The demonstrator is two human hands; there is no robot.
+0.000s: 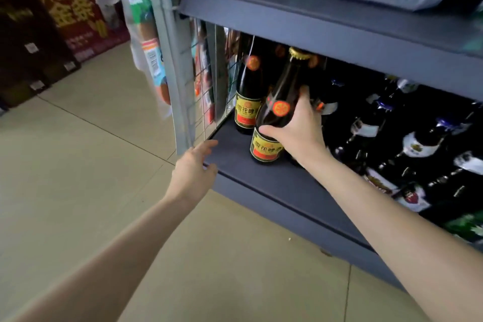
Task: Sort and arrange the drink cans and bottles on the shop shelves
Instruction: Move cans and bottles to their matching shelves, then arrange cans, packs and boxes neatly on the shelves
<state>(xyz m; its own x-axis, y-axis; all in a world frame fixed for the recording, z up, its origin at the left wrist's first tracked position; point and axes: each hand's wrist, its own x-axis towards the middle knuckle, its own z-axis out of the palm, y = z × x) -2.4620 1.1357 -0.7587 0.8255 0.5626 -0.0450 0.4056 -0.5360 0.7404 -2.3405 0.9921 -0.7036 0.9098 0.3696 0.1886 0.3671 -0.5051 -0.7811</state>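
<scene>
Right hand [300,128] grips a tilted brown glass beer bottle with yellow-red label [274,117] on the grey lower shelf [261,180].
A matching upright bottle [247,97] stands at its 11 o'clock; the left hand [193,167], fingers loosely spread, rests at the shelf's front corner.

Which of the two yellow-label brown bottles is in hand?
The front, tilted one: the right hand grips its shoulder. The other stands upright behind it by the wire side panel, untouched.
</scene>
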